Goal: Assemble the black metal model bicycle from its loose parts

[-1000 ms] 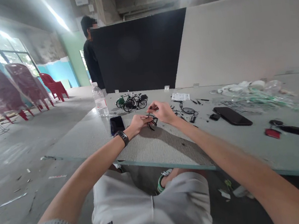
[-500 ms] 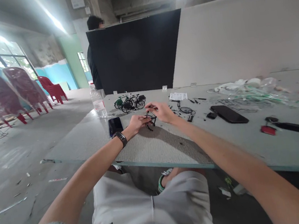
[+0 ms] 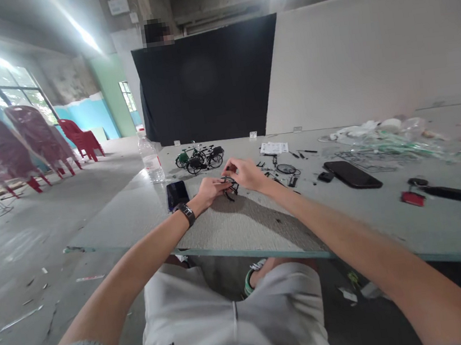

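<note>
My left hand [image 3: 211, 190] pinches a small black model bicycle [image 3: 230, 196], only partly assembled, just above the table. Curled over the top of that model, my right hand [image 3: 246, 174] has its thumb and fingertips pressed together against it. Whatever sits between those right fingertips is hidden. Beyond my hands stand finished model bicycles [image 3: 205, 160], black and green. Loose bicycle parts [image 3: 286, 169], a wheel among them, lie just right of my right hand.
A water bottle [image 3: 151, 161] and a phone [image 3: 177, 194] are at left. To the right lie a printed sheet [image 3: 274, 148], another phone [image 3: 352, 174], a black-handled tool [image 3: 458, 194] and plastic scraps [image 3: 395, 131]. A black board [image 3: 210, 84] stands behind; a person is partly visible beyond it.
My right hand has dipped slightly and shifted left, its fingertips now lower on the model. My left hand keeps its hold. The person behind the board has moved right.
</note>
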### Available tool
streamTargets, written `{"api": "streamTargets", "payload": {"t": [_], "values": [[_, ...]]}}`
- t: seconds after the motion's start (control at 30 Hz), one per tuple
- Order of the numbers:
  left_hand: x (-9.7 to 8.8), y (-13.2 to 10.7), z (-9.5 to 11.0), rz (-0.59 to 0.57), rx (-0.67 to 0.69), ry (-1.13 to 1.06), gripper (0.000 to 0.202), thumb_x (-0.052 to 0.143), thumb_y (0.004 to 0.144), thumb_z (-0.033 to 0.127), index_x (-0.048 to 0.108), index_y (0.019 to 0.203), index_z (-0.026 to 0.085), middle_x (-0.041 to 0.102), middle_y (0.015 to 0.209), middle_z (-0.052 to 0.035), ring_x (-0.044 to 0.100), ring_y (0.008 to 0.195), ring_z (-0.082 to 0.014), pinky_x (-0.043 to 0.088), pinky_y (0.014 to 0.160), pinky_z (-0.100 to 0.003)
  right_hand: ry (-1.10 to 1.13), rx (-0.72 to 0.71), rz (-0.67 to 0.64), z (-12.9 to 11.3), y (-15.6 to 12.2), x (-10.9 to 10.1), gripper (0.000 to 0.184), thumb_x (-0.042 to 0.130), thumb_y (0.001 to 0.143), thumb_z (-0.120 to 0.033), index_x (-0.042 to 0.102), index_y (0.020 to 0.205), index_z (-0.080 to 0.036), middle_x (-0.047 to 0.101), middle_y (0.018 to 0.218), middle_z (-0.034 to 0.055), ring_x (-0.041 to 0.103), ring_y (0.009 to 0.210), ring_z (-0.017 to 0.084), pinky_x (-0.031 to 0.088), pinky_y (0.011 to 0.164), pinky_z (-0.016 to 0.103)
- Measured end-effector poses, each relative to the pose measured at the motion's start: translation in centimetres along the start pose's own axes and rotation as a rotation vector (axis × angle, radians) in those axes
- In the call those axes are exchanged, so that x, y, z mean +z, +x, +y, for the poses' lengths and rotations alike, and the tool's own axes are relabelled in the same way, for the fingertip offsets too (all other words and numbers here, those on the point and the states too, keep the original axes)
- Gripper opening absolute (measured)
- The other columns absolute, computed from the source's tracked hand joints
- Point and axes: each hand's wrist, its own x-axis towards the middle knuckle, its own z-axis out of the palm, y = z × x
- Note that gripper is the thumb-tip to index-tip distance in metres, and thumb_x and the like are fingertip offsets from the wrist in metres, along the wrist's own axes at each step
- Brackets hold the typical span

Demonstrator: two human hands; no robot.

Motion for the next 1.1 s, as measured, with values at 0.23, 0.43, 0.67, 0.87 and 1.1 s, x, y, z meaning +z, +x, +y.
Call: {"api": "streamTargets", "payload": {"t": [0.23,0.43,0.67,0.87,1.1], "values": [[-0.2,-0.2,0.0,-0.028,0.065,-0.036,0.033,0.095,0.063,0.030,0.076,0.078,0.008,0.075,0.084,-0.0119,0.069,0.077,-0.0183,0.056,0.082,-0.036,0.039,-0.086,-0.011,-0.5,-0.4,0.3,0.027,0.045,0.105,-0.031,0.068,0.117,-0.023,0.076,0.104,0.0117,0.072,0.091,0.025,0.055,0.077,0.038],[-0.1,0.1,-0.4,-0.015,0.059,-0.070,0.034,0.096,0.059,0.031,0.076,0.075,0.008,0.074,0.081,-0.0105,0.069,0.075,-0.0176,0.055,0.083,-0.036,0.177,0.006,-0.026,-1.0,-0.2,0.2,0.029,0.046,0.103,-0.029,0.072,0.116,-0.022,0.078,0.105,0.0119,0.075,0.094,0.027,0.059,0.079,0.040],[-0.3,0.6,-1.1,-0.045,0.051,-0.071,0.037,0.097,0.057,0.031,0.074,0.073,0.008,0.074,0.082,-0.0112,0.069,0.076,-0.0185,0.055,0.086,-0.040,0.161,0.033,0.019,-1.2,0.0,0.7,0.021,0.052,0.099,-0.025,0.073,0.098,-0.020,0.079,0.088,0.0080,0.076,0.082,0.024,0.056,0.076,0.034],[-0.3,0.7,-1.1,-0.034,0.053,-0.049,0.036,0.096,0.058,0.033,0.075,0.073,0.009,0.073,0.079,-0.0106,0.068,0.075,-0.0187,0.055,0.082,-0.037,0.145,0.049,0.072,-1.1,-0.1,0.7,0.016,0.058,0.097,-0.029,0.071,0.095,-0.020,0.079,0.088,0.0088,0.075,0.081,0.024,0.055,0.075,0.035],[-0.4,0.7,-1.0,-0.036,0.056,-0.023,0.034,0.094,0.061,0.033,0.075,0.073,0.008,0.072,0.076,-0.0092,0.068,0.073,-0.0184,0.056,0.081,-0.038,0.122,0.075,0.106,-1.2,-0.3,0.8,0.020,0.064,0.095,-0.039,0.069,0.089,-0.020,0.078,0.083,0.0080,0.073,0.076,0.024,0.053,0.070,0.034]]}}
